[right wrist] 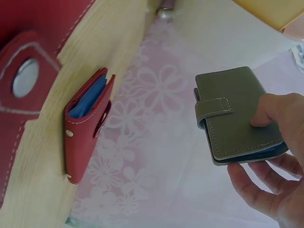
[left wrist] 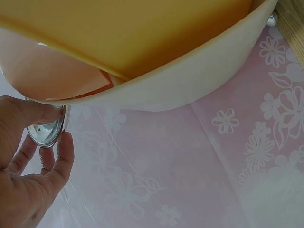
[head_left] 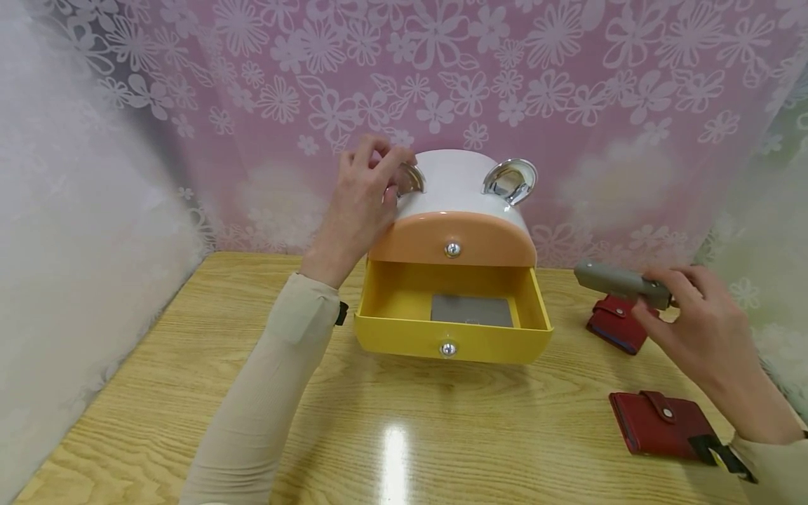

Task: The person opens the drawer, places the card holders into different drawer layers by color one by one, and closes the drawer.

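Observation:
My left hand (head_left: 362, 200) pinches the left silver ear (left wrist: 46, 133) of a white drawer box (head_left: 456, 172), thumb on one side and fingertips on the other. The box has an orange upper drawer (head_left: 410, 242), pushed in, and a yellow lower drawer (head_left: 391, 338), pulled out. Inside the yellow drawer lies a flat grey piece (head_left: 470, 308). Off to the right, my right hand (head_left: 707, 326) holds a grey-green wallet (right wrist: 235, 111) with a snap strap, thumb on its cover and fingers beneath. It is raised above a small red wallet (head_left: 621, 322).
A larger-looking red wallet (head_left: 663, 424) with a snap strap lies nearer on the wooden table (head_left: 303, 421), below my right wrist. The right silver ear (head_left: 511, 181) sticks out from the box top. A pink flowered curtain (head_left: 353, 77) hangs close behind.

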